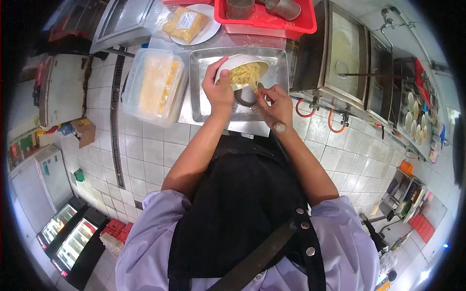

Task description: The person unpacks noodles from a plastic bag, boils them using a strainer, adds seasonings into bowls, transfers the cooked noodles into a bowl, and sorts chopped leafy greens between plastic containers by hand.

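Observation:
My left hand [219, 89] grips a white bowl [234, 61] by its left side, thumb at the rim. The bowl is tilted toward me and holds yellow noodles [244, 73]. My right hand [276, 104] is closed, its fingertips pinching noodles that hang over the bowl's lower right edge. Beneath that hand a brown handle with a rounded end [279, 127] sticks out toward me; whether the palm grips it is hidden. Under the bowl, a dark ring-shaped thing [246, 103] sits in a shallow metal tray [200, 114].
Left of the tray stands a clear plastic container [133, 97] with yellowish contents. Behind are a white plate [212, 30] bearing a bagged yellow food [185, 24] and a red basin [303, 24] with metal cups. A metal cooking unit [347, 48] stands to the right.

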The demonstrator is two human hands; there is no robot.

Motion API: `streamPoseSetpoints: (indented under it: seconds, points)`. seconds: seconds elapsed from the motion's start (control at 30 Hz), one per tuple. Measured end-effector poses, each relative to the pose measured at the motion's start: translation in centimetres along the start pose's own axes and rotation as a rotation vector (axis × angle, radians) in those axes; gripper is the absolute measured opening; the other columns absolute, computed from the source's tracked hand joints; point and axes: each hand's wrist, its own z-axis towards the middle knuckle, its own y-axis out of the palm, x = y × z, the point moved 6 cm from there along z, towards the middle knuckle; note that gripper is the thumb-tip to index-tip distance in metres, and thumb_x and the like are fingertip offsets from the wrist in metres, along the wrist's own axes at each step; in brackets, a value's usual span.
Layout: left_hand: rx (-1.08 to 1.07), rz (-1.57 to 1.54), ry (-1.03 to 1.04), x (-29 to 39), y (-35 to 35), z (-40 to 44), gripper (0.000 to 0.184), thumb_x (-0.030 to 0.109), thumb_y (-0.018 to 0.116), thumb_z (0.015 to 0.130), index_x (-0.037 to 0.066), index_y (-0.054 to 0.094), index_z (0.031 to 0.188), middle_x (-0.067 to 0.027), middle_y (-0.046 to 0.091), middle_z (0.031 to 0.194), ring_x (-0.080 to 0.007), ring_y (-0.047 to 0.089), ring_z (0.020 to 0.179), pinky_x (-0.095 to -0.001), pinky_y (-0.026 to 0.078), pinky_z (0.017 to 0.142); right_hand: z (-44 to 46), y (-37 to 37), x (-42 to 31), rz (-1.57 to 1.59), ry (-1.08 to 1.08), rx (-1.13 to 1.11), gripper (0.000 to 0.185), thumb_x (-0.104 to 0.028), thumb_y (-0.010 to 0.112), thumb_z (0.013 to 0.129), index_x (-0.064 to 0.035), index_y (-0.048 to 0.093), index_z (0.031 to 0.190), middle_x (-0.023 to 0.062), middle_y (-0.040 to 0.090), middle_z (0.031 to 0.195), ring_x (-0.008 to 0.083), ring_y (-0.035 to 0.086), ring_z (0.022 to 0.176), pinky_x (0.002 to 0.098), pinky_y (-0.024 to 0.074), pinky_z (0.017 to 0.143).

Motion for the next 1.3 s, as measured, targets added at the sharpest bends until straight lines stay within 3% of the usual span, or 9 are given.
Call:
streamPoseSetpoints:
  seconds: [0.13,0.2,0.3,0.37,0.57,0.7,0.87,0.93,1.3]
  points:
    - [0.002,0.108,0.008,-1.4,-0.7,0.1,0.058,0.050,0.056,0.110,-0.002,0.072,0.129,-0.0139,0.074,0.120,-0.0226,0.067,0.112,-0.0377,0.051,0.102,-0.7,-0.1,1.2,0.060,-0.049,0.051,0.014,-0.009,0.074,0.096,-0.0059,0.081,0.108,0.0128,0.062,0.085,0.0309,0.063,0.078,0.0431,0.0508,0.072]
    - [0.008,0.124,-0.136,-2.1,-1.2,-0.1,0.050,0.037,0.058,0.108,-0.003,0.066,0.137,-0.0166,0.073,0.126,-0.0279,0.069,0.116,-0.0421,0.051,0.106,-1.1,-2.5,0.8,0.063,-0.044,0.057,0.013,-0.012,0.076,0.095,-0.0078,0.082,0.106,0.0125,0.063,0.086,0.0299,0.064,0.078,0.0412,0.0517,0.071]
    - [-0.030,-0.569,-0.680,-7.0,-2.1,1.0,0.070,0.059,0.035,0.114,0.005,0.046,0.157,-0.0173,0.063,0.145,-0.0317,0.066,0.127,-0.0496,0.051,0.114,-2.3,-5.0,3.4,0.186,0.082,0.151,0.014,-0.019,0.083,0.091,-0.0055,0.081,0.094,0.0125,0.064,0.078,0.0264,0.063,0.068,0.0378,0.0508,0.065]
    - [0.001,-0.709,-0.882,-1.8,-1.2,0.1,0.090,0.078,0.029,0.105,0.007,0.045,0.160,-0.0173,0.049,0.163,-0.0349,0.050,0.146,-0.0546,0.036,0.126,-3.5,-7.3,5.2,0.182,0.150,0.165,0.019,-0.021,0.082,0.094,-0.0023,0.080,0.093,0.0115,0.066,0.079,0.0214,0.063,0.068,0.0370,0.0498,0.064]
    - [0.228,-0.641,-0.799,-1.4,-8.5,-3.5,0.087,0.073,0.042,0.105,0.008,0.040,0.162,-0.0166,0.045,0.165,-0.0363,0.049,0.147,-0.0535,0.033,0.127,-6.9,-16.4,13.2,0.372,0.198,0.464,0.025,-0.024,0.074,0.102,-0.0004,0.080,0.102,0.0057,0.074,0.089,0.0118,0.062,0.076,0.0322,0.0506,0.071]
    - [0.307,-0.633,-0.615,-2.5,-14.3,-5.7,0.088,0.069,0.050,0.104,0.009,0.034,0.165,-0.0152,0.039,0.169,-0.0353,0.047,0.149,-0.0521,0.035,0.127,-10.2,-25.7,24.4,0.334,0.477,0.559,0.035,-0.033,0.066,0.107,-0.0003,0.079,0.101,0.0048,0.075,0.088,0.0101,0.064,0.082,0.0300,0.0507,0.076]
    - [0.672,-0.220,-0.661,4.0,-12.5,-11.0,0.099,0.081,0.021,0.102,0.006,0.038,0.163,-0.0150,0.048,0.163,-0.0362,0.049,0.148,-0.0511,0.044,0.123,-15.1,-33.4,40.0,0.359,0.652,0.690,0.042,-0.037,0.062,0.107,0.0001,0.078,0.095,0.0049,0.075,0.083,0.0108,0.062,0.076,0.0309,0.0500,0.072]
    - [0.739,-0.273,-0.667,4.4,-12.7,-13.8,0.098,0.081,0.025,0.102,0.006,0.040,0.162,-0.0142,0.049,0.163,-0.0356,0.049,0.148,-0.0514,0.044,0.123,-17.7,-33.9,44.5,0.312,0.676,0.710,0.043,-0.038,0.062,0.107,0.0002,0.077,0.094,0.0052,0.074,0.082,0.0114,0.062,0.073,0.0318,0.0501,0.071]
    - [0.801,-0.328,-0.814,-3.9,-19.9,-28.5,0.099,0.085,0.033,0.099,0.006,0.048,0.158,-0.0124,0.054,0.159,-0.0323,0.052,0.146,-0.0478,0.047,0.120,-29.9,-22.7,57.0,0.254,0.894,-0.267,0.033,-0.035,0.067,0.097,-0.0051,0.080,0.105,0.0108,0.077,0.088,0.0183,0.074,0.084,0.0362,0.0590,0.077]
